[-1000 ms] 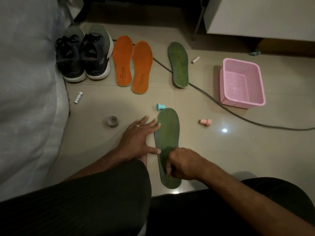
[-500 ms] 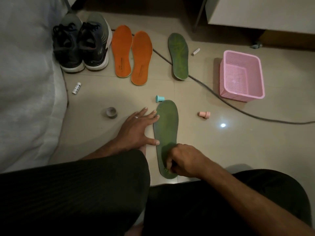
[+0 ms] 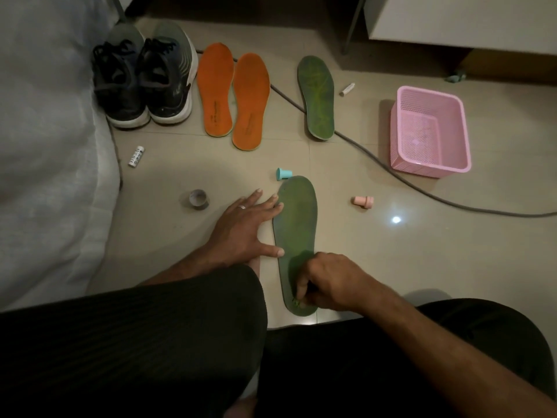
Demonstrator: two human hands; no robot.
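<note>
A green insole (image 3: 297, 224) lies lengthwise on the tiled floor in front of me. My left hand (image 3: 244, 232) lies flat beside it, fingers straight, thumb and fingertips touching its left edge. My right hand (image 3: 328, 282) is over the heel end with its fingers curled down onto the insole; whatever they pinch is hidden. A second green insole (image 3: 316, 96) lies farther away. Two orange insoles (image 3: 235, 95) lie side by side next to a pair of dark sneakers (image 3: 144, 76).
A pink mesh basket (image 3: 434, 164) stands at the right, past a grey cable (image 3: 391, 173). Small items lie around: a teal cap (image 3: 283, 174), a pink cap (image 3: 363, 201), a tape roll (image 3: 198, 199), a white tube (image 3: 136, 156). White bedding (image 3: 45, 131) borders the left.
Only the camera shifted slightly. Both hands stay where they were on the near green insole.
</note>
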